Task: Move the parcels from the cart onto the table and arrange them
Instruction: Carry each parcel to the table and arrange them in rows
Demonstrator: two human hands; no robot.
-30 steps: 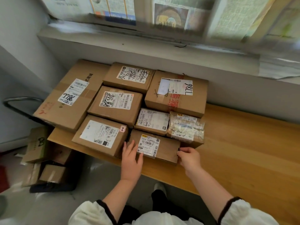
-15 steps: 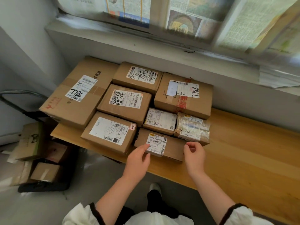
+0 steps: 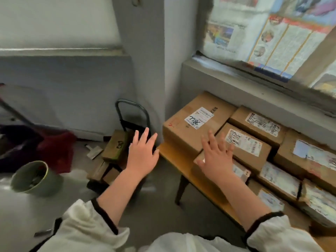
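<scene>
At the table (image 3: 170, 150) end, left grip (image 3: 142, 153) and right grip (image 3: 217, 158) now spread, empty.

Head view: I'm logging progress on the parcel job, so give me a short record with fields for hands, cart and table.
left hand: open, holds nothing, held out by the cart
right hand: open, holds nothing, in front of the table parcels
cart: on floor beside table; boxes on it
table: labelled cardboard parcels packed side by side
largest parcel: at table's left end
</scene>
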